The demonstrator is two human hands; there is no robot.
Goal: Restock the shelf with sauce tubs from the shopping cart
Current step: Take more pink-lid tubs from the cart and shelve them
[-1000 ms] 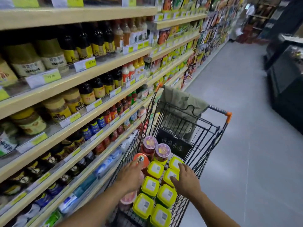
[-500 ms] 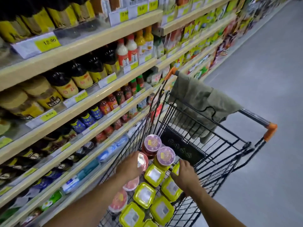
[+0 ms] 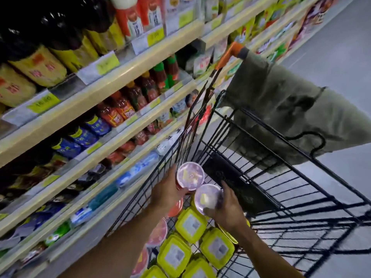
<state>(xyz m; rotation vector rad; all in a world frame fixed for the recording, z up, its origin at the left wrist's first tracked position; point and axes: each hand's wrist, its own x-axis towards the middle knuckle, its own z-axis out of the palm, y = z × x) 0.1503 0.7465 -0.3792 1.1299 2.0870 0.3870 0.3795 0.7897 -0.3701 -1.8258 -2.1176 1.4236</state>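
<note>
Shelving runs down the left side of a shop aisle, its cream-edged boards stacked one above another and tagged with yellow price labels. Dark bottles with yellow labels stand on the upper board and red sauce bottles on the one below it. Blue-labelled jars and flat blue packets fill the lower boards; blur hides the print. A pale grey floor lies to the right.

A black wire shopping cart stands just beside the shelving, with an orange handle end at its far left corner and a grey-green cloth draped over its far edge. Square tubs with yellow-green lids lie packed together in the near left corner of the cart. Round tubs with red lids sit along the cart's left edge beside them.

The left hand grips a round sauce tub with a pink lid, its fingers curled round the tub's left side, just inside the cart's left edge. The right hand holds a second pink-lidded tub, with the thumb at its near rim and the fingers wrapped round its far side. The two tubs are side by side, touching or nearly so, and both are held above the yellow-lidded ones.
</note>
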